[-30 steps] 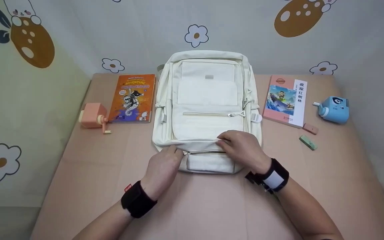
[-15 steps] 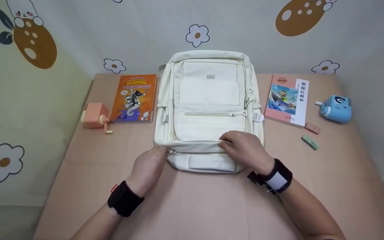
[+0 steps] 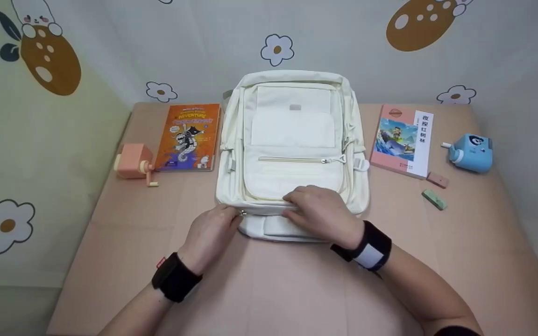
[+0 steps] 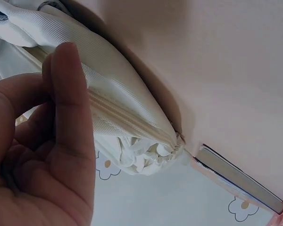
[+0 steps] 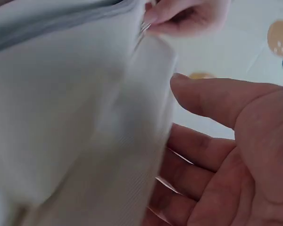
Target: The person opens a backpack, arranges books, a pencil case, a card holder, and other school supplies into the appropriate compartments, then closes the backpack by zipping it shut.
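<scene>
A cream backpack [image 3: 292,175] lies front side up on the table. At the left end of its lower front pocket, my left hand [image 3: 208,235] pinches the zipper pull [image 3: 242,213] between thumb and finger. In the left wrist view the fingers hide that pull, while the pocket's zipper [image 4: 120,115] runs past them. My right hand [image 3: 325,217] touches the fabric edge above the same pocket, near its middle. Its thumb and fingers stand apart at this edge in the right wrist view, fairly straight, with the fingertips hidden behind the fabric.
Left of the backpack lie an orange book [image 3: 187,137] and a pink crank pencil sharpener [image 3: 134,162]. On the right are a pink-and-white book [image 3: 402,142], a blue crank sharpener [image 3: 472,154], a pink eraser [image 3: 437,179] and a green eraser [image 3: 434,199]. A patterned cloth wall stands behind.
My left hand has drawn the zipper pull left to the pocket's end, and the pocket's gap has closed. The right hand has shifted left along the fabric edge, its thumb and fingers wider apart.
</scene>
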{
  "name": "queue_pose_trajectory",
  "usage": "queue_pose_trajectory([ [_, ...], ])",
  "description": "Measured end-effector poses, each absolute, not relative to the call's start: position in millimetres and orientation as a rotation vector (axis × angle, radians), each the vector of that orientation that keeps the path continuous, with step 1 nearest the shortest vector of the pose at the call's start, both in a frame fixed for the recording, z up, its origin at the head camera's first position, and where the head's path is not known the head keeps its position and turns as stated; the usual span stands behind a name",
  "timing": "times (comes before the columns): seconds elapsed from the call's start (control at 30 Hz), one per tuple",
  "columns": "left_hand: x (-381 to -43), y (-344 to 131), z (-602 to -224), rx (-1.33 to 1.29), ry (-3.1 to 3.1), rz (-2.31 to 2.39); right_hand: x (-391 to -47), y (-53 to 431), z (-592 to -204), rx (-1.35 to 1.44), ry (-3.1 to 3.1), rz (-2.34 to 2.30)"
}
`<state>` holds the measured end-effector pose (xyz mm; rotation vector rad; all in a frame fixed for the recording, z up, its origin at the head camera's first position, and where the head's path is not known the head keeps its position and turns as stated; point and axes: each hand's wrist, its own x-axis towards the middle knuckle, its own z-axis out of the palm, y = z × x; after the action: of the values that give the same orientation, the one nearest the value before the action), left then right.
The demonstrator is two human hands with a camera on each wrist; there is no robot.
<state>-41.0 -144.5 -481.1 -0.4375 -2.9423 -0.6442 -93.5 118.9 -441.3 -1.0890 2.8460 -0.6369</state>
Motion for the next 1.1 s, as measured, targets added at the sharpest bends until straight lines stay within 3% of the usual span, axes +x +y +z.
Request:
queue_pose_trajectory([
  [0.23, -41, -147, -482, -0.446, -2.926, -0.604, -89, 89, -448, -1.322, 2.974, -0.433],
  [0.7, -46, -161, -485, -0.391, -2.932, -0.591, -92, 88, -459, -1.26, 3.064, -0.417],
  [1.1, -63, -207, -487, -0.19, -2.96, -0.572, -92, 90, -460, -1.283, 3.057, -0.42],
])
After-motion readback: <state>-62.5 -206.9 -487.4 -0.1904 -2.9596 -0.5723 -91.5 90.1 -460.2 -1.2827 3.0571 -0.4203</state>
